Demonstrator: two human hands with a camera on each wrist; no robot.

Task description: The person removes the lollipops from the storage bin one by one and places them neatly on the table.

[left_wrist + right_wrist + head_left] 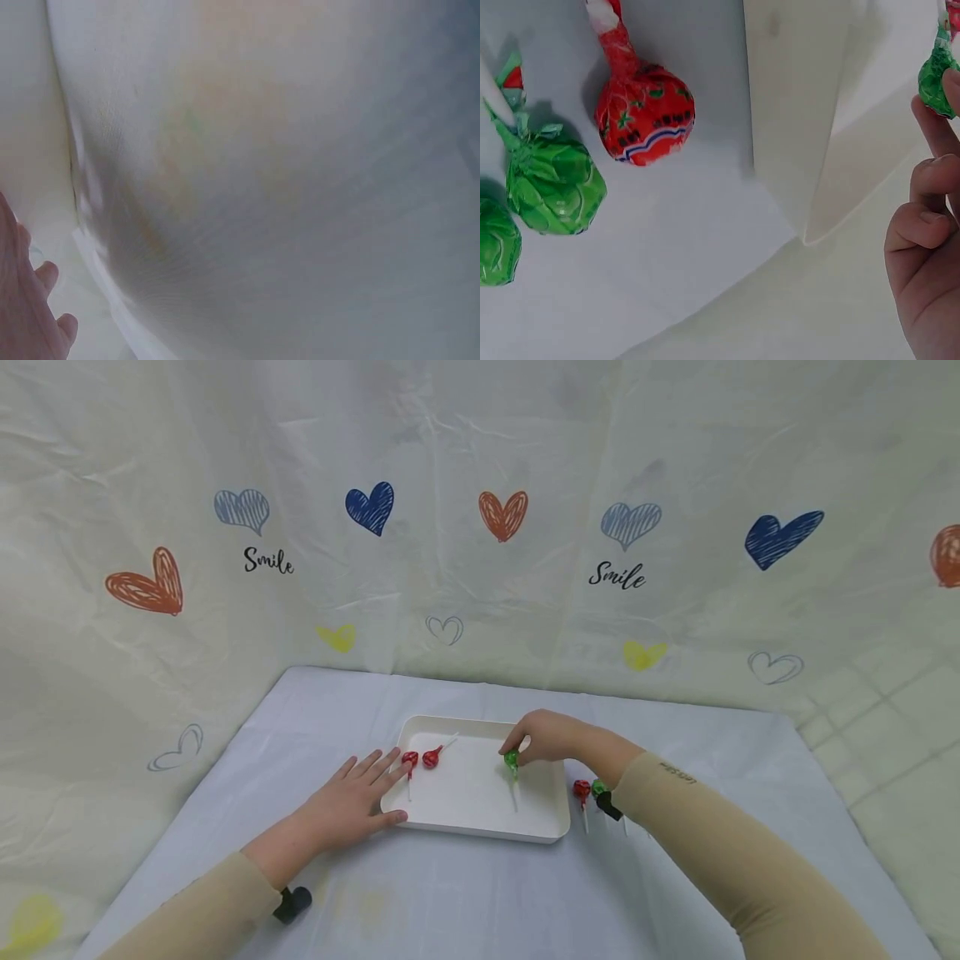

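Note:
My right hand [546,737] pinches a green lollipop [512,760] by its wrapped head, over the right half of a white tray [480,837]. The stick points toward me. In the right wrist view the thumb and a finger hold the green head at the right edge. My left hand [348,806] lies with fingers spread at the tray's left rim, its fingertips beside a red lollipop [409,758]. Another red lollipop [431,758] lies in the tray just right of it. The left wrist view shows mostly cloth and part of the hand [30,300].
Right of the tray, a red lollipop [645,116] and green lollipops [555,184] lie on the white cloth [480,902], partly hidden by the right sleeve in the head view. Behind the table hangs a pale curtain [450,443] printed with hearts.

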